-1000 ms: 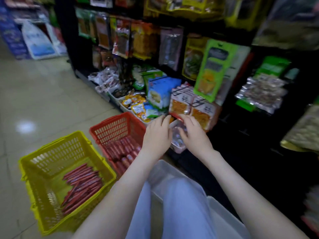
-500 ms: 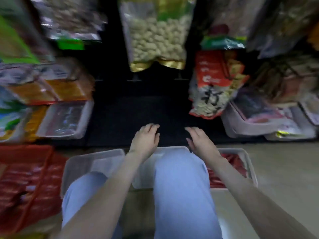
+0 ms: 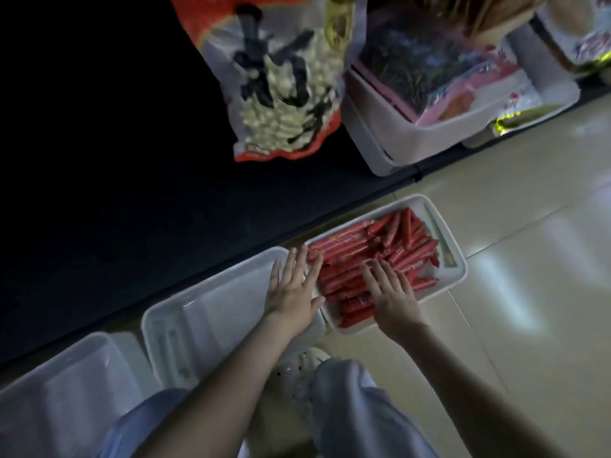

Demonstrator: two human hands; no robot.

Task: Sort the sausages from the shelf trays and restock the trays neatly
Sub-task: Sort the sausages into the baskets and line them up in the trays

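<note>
Two hands flat, right hand (image 3: 391, 297) on sausages (image 3: 373, 256)

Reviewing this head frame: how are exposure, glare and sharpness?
Head view: the shelf at upper left is nearly black, underexposed; pale glare patches lie on the floor tiles; the sausages, left hand and right hand read clearly, slightly soft; the snack bag is smeared by blur.
</note>
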